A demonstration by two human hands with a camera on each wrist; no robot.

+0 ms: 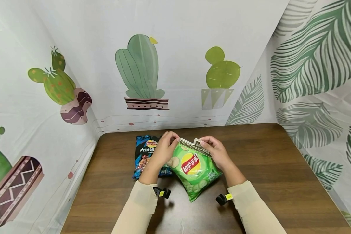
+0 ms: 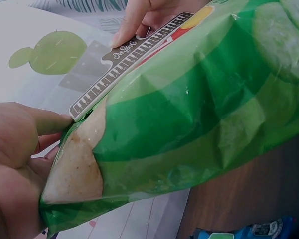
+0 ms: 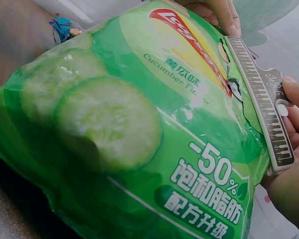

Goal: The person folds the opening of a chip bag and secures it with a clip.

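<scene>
A green bag of cucumber-flavour potato chips is held up over the table, its lower corner pointing toward the person. Along its top edge lies a long clip with a piano-key print, and a tear in the bag shows just beside it. My right hand pinches the clip's raised middle tab between thumb and fingers. My left hand grips the bag's upper left corner; in the left wrist view its thumb touches the clip's end.
A blue and black chip bag lies on the brown wooden table, partly hidden behind the left hand and forearm. A white cloth printed with cacti and leaves hangs behind the table and at its sides.
</scene>
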